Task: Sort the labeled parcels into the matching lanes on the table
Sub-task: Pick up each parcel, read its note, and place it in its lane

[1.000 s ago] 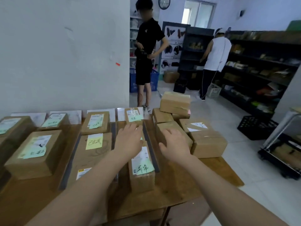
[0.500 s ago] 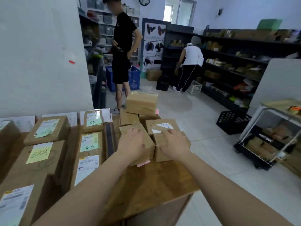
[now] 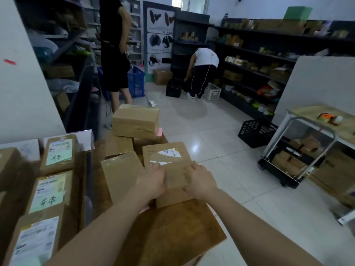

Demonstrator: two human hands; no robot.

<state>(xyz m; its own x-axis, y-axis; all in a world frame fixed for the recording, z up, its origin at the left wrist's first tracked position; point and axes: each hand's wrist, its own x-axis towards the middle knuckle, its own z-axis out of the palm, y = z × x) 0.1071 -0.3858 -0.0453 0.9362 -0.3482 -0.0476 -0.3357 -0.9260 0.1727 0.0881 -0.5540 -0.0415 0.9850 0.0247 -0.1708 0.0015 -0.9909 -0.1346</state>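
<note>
A brown cardboard parcel (image 3: 173,174) lies at the right end of the wooden table (image 3: 172,233), at the front of a pile of unsorted parcels. My left hand (image 3: 153,182) grips its left side and my right hand (image 3: 200,180) its right side. Behind it lies a parcel with a white shipping label (image 3: 165,152). To its left lies a plain parcel (image 3: 119,171). A larger parcel (image 3: 135,120) tops the stack at the back. On the left, labeled parcels with green notes (image 3: 51,191) (image 3: 59,152) lie in lanes split by dark strips (image 3: 88,179).
A person in black (image 3: 115,54) stands beyond the table's far end. Another person in white (image 3: 203,72) bends at the dark shelves (image 3: 259,60). A black crate (image 3: 256,130) and a trolley with boxes (image 3: 294,164) stand on the tiled floor to the right.
The view has swung right. My left hand has moved off the plain parcel onto the front parcel, and both hands now grip it.
</note>
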